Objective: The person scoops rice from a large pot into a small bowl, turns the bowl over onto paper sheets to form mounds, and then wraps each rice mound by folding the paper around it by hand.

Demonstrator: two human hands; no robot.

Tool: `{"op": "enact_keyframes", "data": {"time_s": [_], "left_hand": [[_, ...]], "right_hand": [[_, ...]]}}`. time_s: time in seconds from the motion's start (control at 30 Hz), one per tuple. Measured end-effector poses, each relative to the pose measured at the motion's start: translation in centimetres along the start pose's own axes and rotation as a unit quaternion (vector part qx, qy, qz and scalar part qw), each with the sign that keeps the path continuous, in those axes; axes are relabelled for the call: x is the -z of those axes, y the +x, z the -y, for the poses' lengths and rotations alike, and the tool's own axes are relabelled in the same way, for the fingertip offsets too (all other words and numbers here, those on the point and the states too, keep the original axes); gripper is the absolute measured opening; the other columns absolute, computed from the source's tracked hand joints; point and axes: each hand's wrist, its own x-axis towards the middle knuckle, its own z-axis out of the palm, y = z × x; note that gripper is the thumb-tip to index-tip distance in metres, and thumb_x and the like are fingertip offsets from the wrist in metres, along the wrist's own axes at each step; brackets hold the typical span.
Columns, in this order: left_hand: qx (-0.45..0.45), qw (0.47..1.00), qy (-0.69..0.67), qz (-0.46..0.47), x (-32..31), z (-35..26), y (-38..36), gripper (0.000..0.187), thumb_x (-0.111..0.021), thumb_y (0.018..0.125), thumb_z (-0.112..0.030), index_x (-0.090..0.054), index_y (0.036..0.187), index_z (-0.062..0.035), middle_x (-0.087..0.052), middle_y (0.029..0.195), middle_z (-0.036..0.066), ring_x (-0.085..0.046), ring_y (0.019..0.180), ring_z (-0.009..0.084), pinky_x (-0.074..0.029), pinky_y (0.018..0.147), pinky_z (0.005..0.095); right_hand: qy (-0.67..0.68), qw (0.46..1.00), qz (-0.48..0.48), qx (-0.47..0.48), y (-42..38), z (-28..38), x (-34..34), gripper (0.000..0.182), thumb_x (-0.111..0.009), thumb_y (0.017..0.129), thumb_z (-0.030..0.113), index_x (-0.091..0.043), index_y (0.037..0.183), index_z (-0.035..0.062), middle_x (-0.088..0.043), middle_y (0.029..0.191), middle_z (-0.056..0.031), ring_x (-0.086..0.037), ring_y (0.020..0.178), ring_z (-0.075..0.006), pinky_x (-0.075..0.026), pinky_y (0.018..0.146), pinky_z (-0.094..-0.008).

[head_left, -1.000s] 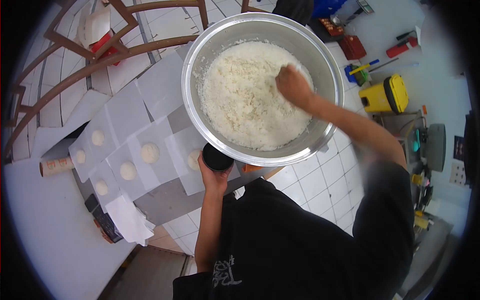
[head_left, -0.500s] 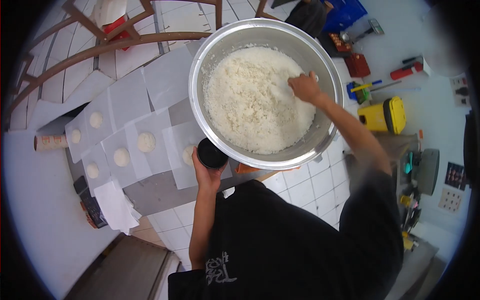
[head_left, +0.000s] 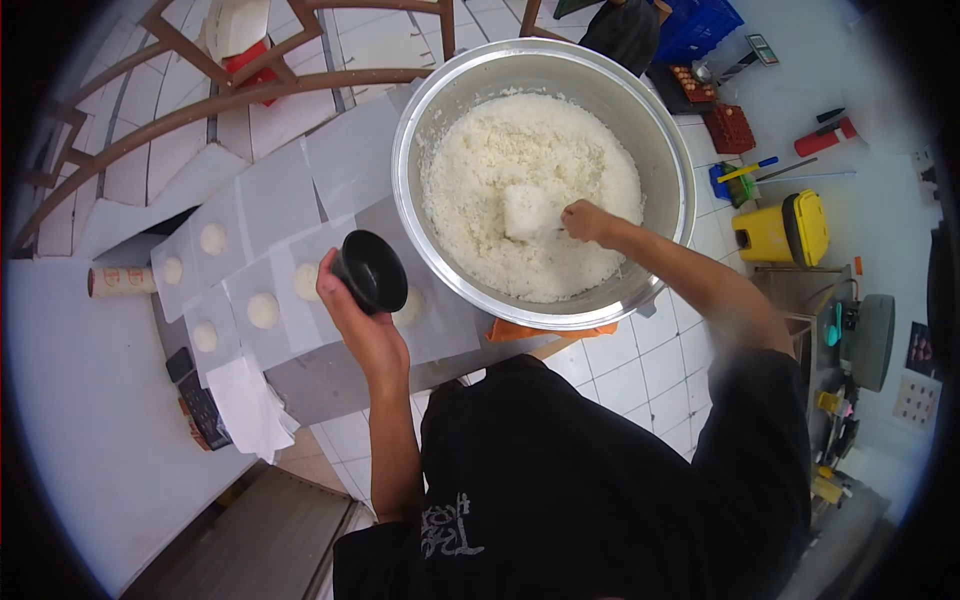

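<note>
My left hand [head_left: 358, 322] is closed round a small black bowl [head_left: 376, 272], tilted over the table beside the large pot. Inside the wide metal pot [head_left: 408, 195] lies a big mass of white rice [head_left: 480, 160]. My right hand [head_left: 588, 221] is closed on the handle of a scoop [head_left: 530, 212] heaped with rice, over the middle of the pot. Several round white rice mounds [head_left: 263, 310] rest on paper sheets [head_left: 330, 150] to the left.
White napkins [head_left: 245, 400] lie at the table's near left corner, by a paper roll [head_left: 120, 281]. A brown metal frame [head_left: 250, 97] curves along the far side. A yellow bin [head_left: 785, 230] stands right, and a person's dark-clothed part [head_left: 620, 35] shows behind the pot.
My left hand has moved left and up with the bowl, tilting it. My right hand has drawn left and down, and a rice-filled scoop now shows at it.
</note>
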Motion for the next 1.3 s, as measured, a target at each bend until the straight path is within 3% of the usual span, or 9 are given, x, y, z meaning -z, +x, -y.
{"op": "enact_keyframes", "data": {"time_s": [0.23,0.33,0.4,0.53,0.67,0.9,0.97,1.03,1.3], "left_hand": [[-0.101,0.945,0.254,0.181,-5.6,0.9,3.1,0.046,-0.048,0.103,-0.042,-0.048,0.135,-0.0087,-0.059,0.115,0.009,-0.057,0.102,0.0162,-0.048,0.084,0.0269],[-0.166,0.798,0.530,0.232,-9.6,3.6,6.2,0.058,-0.057,0.095,-0.045,-0.047,0.135,-0.0037,-0.050,0.130,0.031,-0.054,0.117,0.0434,-0.046,0.096,0.0478],[-0.114,0.655,0.706,0.244,-12.3,6.8,7.6,0.058,-0.053,0.096,-0.044,-0.046,0.137,-0.0048,-0.049,0.131,0.031,-0.053,0.120,0.0434,-0.046,0.096,0.0556],[0.058,0.589,0.756,0.279,-14.4,10.8,9.7,0.057,-0.046,0.096,-0.045,-0.046,0.139,-0.0076,-0.056,0.127,0.027,-0.056,0.119,0.0423,-0.040,0.096,0.0679],[0.004,0.524,0.804,0.280,-14.2,12.2,8.7,0.060,-0.045,0.096,-0.049,-0.046,0.139,-0.0071,-0.058,0.126,0.027,-0.057,0.119,0.0421,-0.040,0.096,0.0671],[0.072,0.744,0.594,0.298,-15.0,13.0,8.1,0.064,-0.043,0.095,-0.061,-0.052,0.126,-0.0057,-0.060,0.123,0.022,-0.061,0.111,0.0358,-0.047,0.092,0.0541],[0.115,0.800,0.525,0.266,-15.5,13.1,7.6,0.064,-0.042,0.095,-0.062,-0.051,0.124,-0.0062,-0.058,0.124,0.022,-0.061,0.108,0.0351,-0.047,0.092,0.0502],[0.230,0.878,0.342,0.245,-16.2,12.3,7.2,0.058,-0.042,0.099,-0.060,-0.054,0.121,-0.0082,-0.061,0.117,0.013,-0.062,0.100,0.0265,-0.052,0.082,0.0491],[0.400,0.868,0.154,0.251,-16.2,10.4,6.7,0.052,-0.036,0.102,-0.058,-0.051,0.122,-0.0117,-0.061,0.112,0.009,-0.062,0.100,0.0250,-0.052,0.082,0.0512]], "right_hand": [[0.101,0.992,-0.034,0.061,0.1,0.5,-2.2,0.025,-0.051,0.087,0.014,-0.067,0.087,-0.0056,-0.064,0.075,-0.0109,-0.056,0.062,-0.0174,-0.045,0.056,-0.0339],[0.094,0.992,-0.018,0.088,0.9,0.6,-2.5,0.025,-0.049,0.088,0.014,-0.067,0.085,-0.0027,-0.063,0.073,-0.0096,-0.054,0.061,-0.0169,-0.045,0.057,-0.0335],[0.103,0.992,0.008,0.079,1.1,1.3,-2.5,0.025,-0.049,0.088,0.014,-0.067,0.084,-0.0023,-0.063,0.072,-0.0097,-0.054,0.060,-0.0169,-0.044,0.056,-0.0339],[0.175,0.978,0.091,0.069,1.0,2.9,-2.6,0.028,-0.050,0.098,0.020,-0.062,0.083,0.0002,-0.057,0.070,-0.0055,-0.050,0.059,-0.0135,-0.042,0.056,-0.0301],[0.259,0.960,0.101,0.040,-2.5,6.9,-3.0,0.025,-0.049,0.095,0.014,-0.059,0.079,-0.0017,-0.057,0.071,-0.0072,-0.051,0.058,-0.0150,-0.043,0.055,-0.0311],[0.361,0.931,0.043,0.040,-9.5,10.6,-1.1,0.018,-0.046,0.099,0.015,-0.050,0.091,-0.0017,-0.058,0.072,-0.0104,-0.051,0.055,-0.0173,-0.045,0.054,-0.0359],[0.073,0.974,-0.154,0.148,-10.2,10.3,-1.8,0.022,-0.046,0.101,0.019,-0.048,0.098,-0.0029,-0.062,0.073,-0.0197,-0.059,0.057,-0.0289,-0.047,0.057,-0.0424],[0.035,0.962,-0.192,0.189,-10.3,9.5,-1.9,0.022,-0.048,0.101,0.019,-0.047,0.098,-0.0033,-0.062,0.074,-0.0238,-0.060,0.061,-0.0361,-0.047,0.059,-0.0460],[-0.017,0.912,-0.316,0.260,-15.1,8.6,-2.0,0.016,-0.052,0.097,0.013,-0.045,0.099,-0.0017,-0.063,0.073,-0.0269,-0.061,0.066,-0.0473,-0.046,0.060,-0.0533]]}}
